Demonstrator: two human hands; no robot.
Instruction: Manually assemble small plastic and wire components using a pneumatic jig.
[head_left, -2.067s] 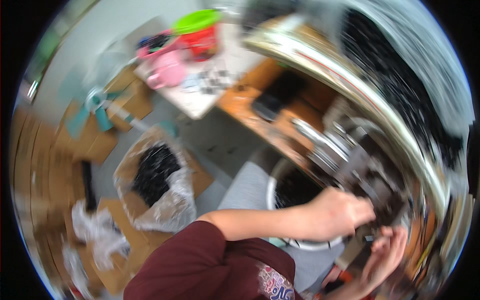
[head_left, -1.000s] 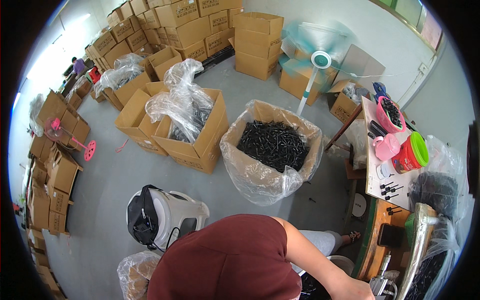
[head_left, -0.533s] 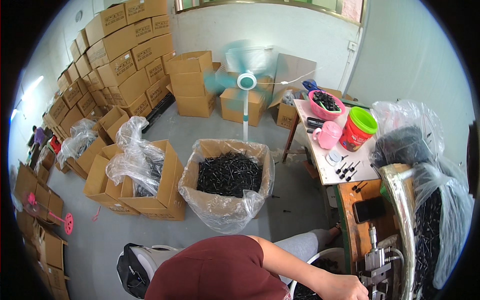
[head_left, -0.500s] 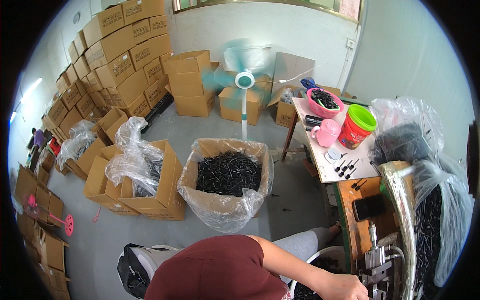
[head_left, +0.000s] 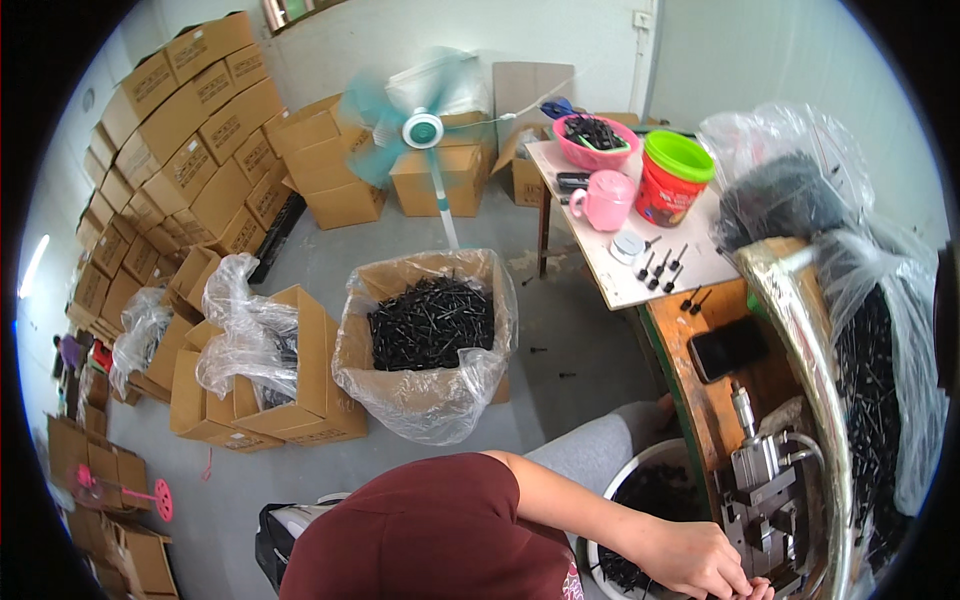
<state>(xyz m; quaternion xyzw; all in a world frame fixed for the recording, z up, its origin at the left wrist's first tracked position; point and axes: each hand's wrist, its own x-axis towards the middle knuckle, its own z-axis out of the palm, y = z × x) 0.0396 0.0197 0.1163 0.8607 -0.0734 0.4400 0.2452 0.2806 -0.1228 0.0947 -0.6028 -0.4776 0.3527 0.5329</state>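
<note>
My left hand point(head_left: 692, 560) reaches across to the right at the lower edge, its fingers bent and drawn together. What they pinch, if anything, is too small to make out. Fingertips of my right hand point(head_left: 762, 590) show close by at the picture's bottom edge; the rest of that hand is cut off. Just beyond the hands, a metal fixture point(head_left: 765, 500) with blocks, screws and a knurled spindle is mounted on the wooden bench point(head_left: 690, 345). Below my left forearm stands a white bucket point(head_left: 597, 560) with black pin-like parts point(head_left: 650, 490) in it.
On the bench lies a black phone point(head_left: 728, 350). The white tabletop point(head_left: 600, 265) carries a pink basin point(head_left: 592, 158), pink mug point(head_left: 604, 200), red tub point(head_left: 672, 185) and several black parts. A lined carton point(head_left: 425, 400) of black parts and a spinning fan point(head_left: 423, 130) stand left.
The view has shifted, so the bench and fixture show more fully. My left hand has shifted slightly relative to the fixture, and right fingertips have come into view beside it.
</note>
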